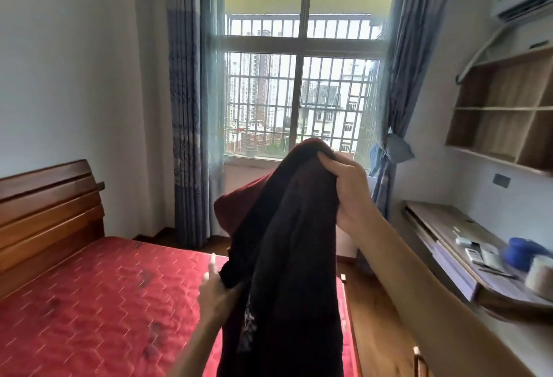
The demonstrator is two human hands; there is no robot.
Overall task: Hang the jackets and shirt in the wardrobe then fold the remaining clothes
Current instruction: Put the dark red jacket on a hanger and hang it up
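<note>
A dark maroon garment point(287, 242) hangs in front of me, held up high above the bed's foot end. My right hand point(347, 188) grips its top edge, fingers curled over the fabric. Lower down, my left hand point(218, 287) holds a fold at the garment's left side; its thumb sticks up and the fingers are partly hidden by the cloth. A pale embroidered patch point(248, 325) shows low on the garment. No wardrobe is in view.
A bed with a red quilted mattress point(89, 302) and wooden headboard point(45, 215) fills the left. A barred window point(299, 92) with blue curtains is ahead. At right, a desk point(454, 245) carries a blue object and small items under wall shelves point(502, 116).
</note>
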